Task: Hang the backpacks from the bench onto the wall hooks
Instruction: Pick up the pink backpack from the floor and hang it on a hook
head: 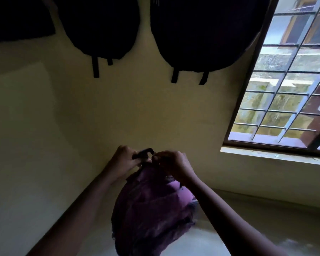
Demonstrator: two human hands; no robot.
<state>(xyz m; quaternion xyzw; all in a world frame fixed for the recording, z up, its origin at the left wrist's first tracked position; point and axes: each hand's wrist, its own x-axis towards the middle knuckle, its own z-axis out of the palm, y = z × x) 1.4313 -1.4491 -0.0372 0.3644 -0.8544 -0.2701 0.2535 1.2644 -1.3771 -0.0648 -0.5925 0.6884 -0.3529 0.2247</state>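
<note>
The purple backpack (151, 206) sits low in the centre of the view, directly below both hands. Its long axis runs close to vertical, top end up, with the body leaning slightly toward the right. The pale worktop (207, 242) lies beneath it. We cannot tell whether the base rests on that surface or has cleared it, because the lower edge is dark and cut off by the frame.

The black carry loop (143, 153) stands up at the top of the bag, between the two hands. The left hand (126, 159) is clamped on the loop from the left. The right hand (174, 165) is curled tight on the bag's top just beside the loop; in this light it appears to pinch fabric or a strap end. The hands are nearly touching and neither is clearly nearer the loop.

Two black backpacks (100, 24) hang on the wall (118, 108) well above the hands, straps trailing down. We judge the hooks to be above the top edge of the view. The coming move is therefore a straight lift along the bag's long axis, loop leading. The window (288, 80) bounds the wall on the right.
</note>
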